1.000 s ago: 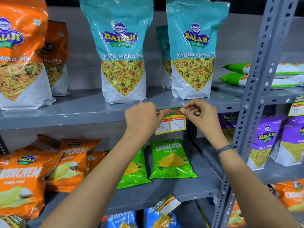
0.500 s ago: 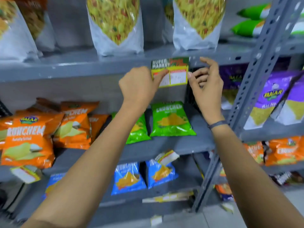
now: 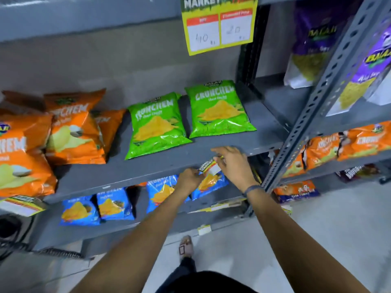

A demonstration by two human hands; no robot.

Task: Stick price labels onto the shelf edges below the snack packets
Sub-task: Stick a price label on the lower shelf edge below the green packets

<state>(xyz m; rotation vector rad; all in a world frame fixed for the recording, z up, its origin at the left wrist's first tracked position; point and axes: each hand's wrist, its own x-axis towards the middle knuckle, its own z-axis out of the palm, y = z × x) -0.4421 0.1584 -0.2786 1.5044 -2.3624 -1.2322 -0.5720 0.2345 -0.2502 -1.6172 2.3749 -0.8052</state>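
A yellow price label (image 3: 220, 28) marked 40 and 20 hangs from the upper shelf edge, free of both hands. Lower down, a second small price label (image 3: 209, 167) sits tilted at the front edge of the middle shelf (image 3: 148, 172), below two green Crunchem packets (image 3: 218, 108). My left hand (image 3: 189, 176) pinches that label's lower left corner. My right hand (image 3: 231, 163) holds its upper right side with fingers curled over it. Whether the label touches the shelf edge is unclear.
Orange packets (image 3: 72, 132) lie on the middle shelf's left, another label (image 3: 23, 205) hanging at its left edge. Blue packets (image 3: 114, 206) fill the shelf below, with a label (image 3: 204, 230) on its edge. A perforated grey upright (image 3: 313, 102) stands at right, purple packets (image 3: 372, 66) behind.
Both hands have let go of the upper 40/20 label, which stays on the top shelf edge, and dropped to the middle shelf to grip the smaller label. The view has tilted downward.
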